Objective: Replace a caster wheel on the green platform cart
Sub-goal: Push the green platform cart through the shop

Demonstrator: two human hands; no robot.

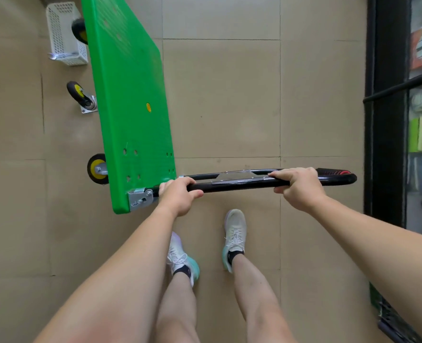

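Both hands on the job here; my left hand is wrapped tight round the black handle right next to the hinge bracket, and my right hand is curled over the same bar further out, near the red-tipped end; the green cart is tipped up on its edge, top face towards me, wheels sticking out to the left; I can see one mounted wheel near the handle end and another far wheel up by the white basket; the loose caster lies on the floor between them, just beside the underside, plate down; old one or new one, I can't tell from here; now the worries; the cart looks balanced on a narrow edge, so if I ease my grip it could flop, either left onto that loose caster and the basket, or back towards my shoes; the handle folds at that bracket, so leaning on it could let it swing and nip my left fingers, which sit very close to the metal; and a smooth floor means the bottom edge may skid out.
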